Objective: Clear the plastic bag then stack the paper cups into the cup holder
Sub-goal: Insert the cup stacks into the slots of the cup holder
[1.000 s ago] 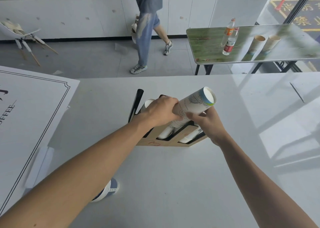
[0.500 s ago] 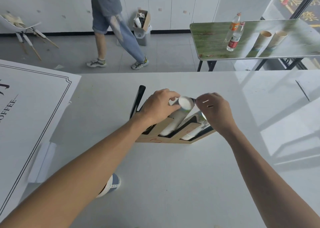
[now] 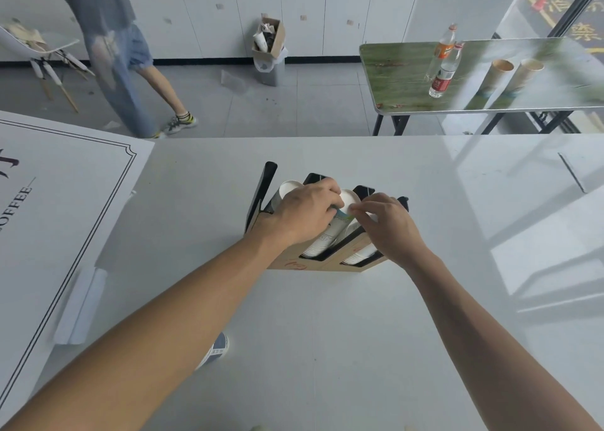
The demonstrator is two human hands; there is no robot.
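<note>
A brown and black cup holder (image 3: 322,264) with several slots stands in the middle of the white table (image 3: 327,349). A stack of white paper cups (image 3: 327,236) lies in its middle slot. My left hand (image 3: 304,213) grips the top of that stack. My right hand (image 3: 387,226) rests over the right slot, fingertips touching the stack's rim. Another cup stack (image 3: 287,188) sits in the left slot, and a third (image 3: 359,255) shows under my right hand. No plastic bag is visible.
A large white "COFFEE" board (image 3: 49,218) covers the table's left side. A cup with a blue band (image 3: 215,352) lies half hidden under my left forearm. Beyond the table a person walks; a green table (image 3: 408,84) carries bottles and brown cups.
The cup stack, held tilted above the holder a second ago, has slid down into the middle slot. My right hand moved from under the stack to its top rim. The person walked left.
</note>
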